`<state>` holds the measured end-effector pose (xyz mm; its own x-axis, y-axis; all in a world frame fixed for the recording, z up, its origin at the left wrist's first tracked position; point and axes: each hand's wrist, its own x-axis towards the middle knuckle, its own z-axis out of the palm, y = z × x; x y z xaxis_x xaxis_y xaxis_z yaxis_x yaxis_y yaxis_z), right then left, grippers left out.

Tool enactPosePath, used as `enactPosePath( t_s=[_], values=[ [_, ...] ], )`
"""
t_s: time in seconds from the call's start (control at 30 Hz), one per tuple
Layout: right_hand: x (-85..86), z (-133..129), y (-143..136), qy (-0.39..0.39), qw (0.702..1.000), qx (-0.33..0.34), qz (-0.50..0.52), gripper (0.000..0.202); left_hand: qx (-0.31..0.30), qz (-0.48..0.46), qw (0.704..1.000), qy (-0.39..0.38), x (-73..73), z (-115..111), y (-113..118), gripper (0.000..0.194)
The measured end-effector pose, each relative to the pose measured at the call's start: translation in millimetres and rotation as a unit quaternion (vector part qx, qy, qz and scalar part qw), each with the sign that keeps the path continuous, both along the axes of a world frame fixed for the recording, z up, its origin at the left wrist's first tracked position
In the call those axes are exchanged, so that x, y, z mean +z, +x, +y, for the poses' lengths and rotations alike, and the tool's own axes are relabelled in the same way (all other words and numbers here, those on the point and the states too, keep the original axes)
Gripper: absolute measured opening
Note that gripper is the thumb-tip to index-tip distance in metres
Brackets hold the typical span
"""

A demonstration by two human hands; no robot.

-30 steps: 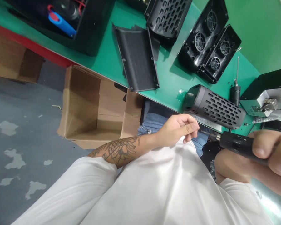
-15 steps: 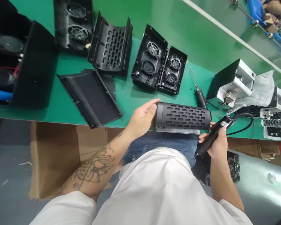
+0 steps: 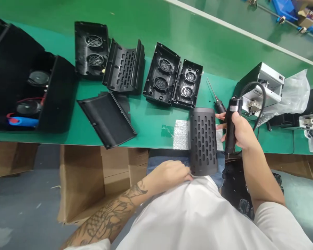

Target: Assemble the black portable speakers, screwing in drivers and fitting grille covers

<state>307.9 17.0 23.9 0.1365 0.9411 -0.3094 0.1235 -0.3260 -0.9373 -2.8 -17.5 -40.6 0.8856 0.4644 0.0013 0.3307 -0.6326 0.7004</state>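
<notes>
A black perforated speaker housing [image 3: 202, 140] stands lengthwise toward me, half over the edge of the green table [image 3: 151, 119], on a silvery foam pad [image 3: 181, 134]. My left hand [image 3: 169, 172] holds its near end against my lap. My right hand [image 3: 238, 131] grips a black electric screwdriver [image 3: 230, 122] upright, its cable looping up behind, with the fingers touching the housing's right side.
Black shells with round fan grilles [image 3: 173, 79], a slotted cover [image 3: 124, 67] and a flat mesh panel [image 3: 106, 118] lie on the table. A black bin [image 3: 56, 92] with speakers sits left. A loose screwdriver bit [image 3: 216, 98], a screw feeder [image 3: 262, 86] and open cardboard boxes [image 3: 94, 177] are nearby.
The housing has turned from lying crosswise to pointing toward me. My left hand slid from its left end to its near end. My right hand raised the screwdriver upright beside it.
</notes>
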Motion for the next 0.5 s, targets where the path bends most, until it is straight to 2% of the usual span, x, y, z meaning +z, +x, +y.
enactPosePath(
  t_s=[0.1, 0.17, 0.23, 0.27, 0.37, 0.43, 0.5],
  values=[
    [8.5, 8, 1, -0.025, 0.997, 0.07, -0.009, 0.124, -0.123, 0.019, 0.979, 0.165, 18.9, 10, 18, 0.044],
    [15.4, 2, 6, -0.034, 0.995, 0.092, -0.028, 0.123, -0.146, 0.023, 0.971, 0.188, 38.9, 22, 28, 0.043],
    [23.2, -12, 12, -0.041, 0.993, 0.094, -0.05, 0.12, -0.128, 0.058, 0.969, 0.203, 62.7, 37, 38, 0.059],
    [27.2, -21, 15, -0.043, 0.993, 0.089, -0.062, 0.117, -0.13, 0.108, 0.96, 0.222, 74.9, 44, 44, 0.065],
    [37.1, -50, 22, -0.049, 0.992, 0.062, -0.097, 0.109, -0.206, 0.234, 0.919, 0.243, 106.3, 62, 64, 0.074],
    [38.8, -71, 24, -0.062, 0.991, 0.054, -0.109, 0.106, -0.227, 0.264, 0.905, 0.245, 118.2, 68, 77, 0.077],
    [34.7, -90, 24, -0.078, 0.99, 0.048, -0.108, 0.105, -0.217, 0.268, 0.905, 0.249, 121.0, 66, 85, 0.078]
  ],
)
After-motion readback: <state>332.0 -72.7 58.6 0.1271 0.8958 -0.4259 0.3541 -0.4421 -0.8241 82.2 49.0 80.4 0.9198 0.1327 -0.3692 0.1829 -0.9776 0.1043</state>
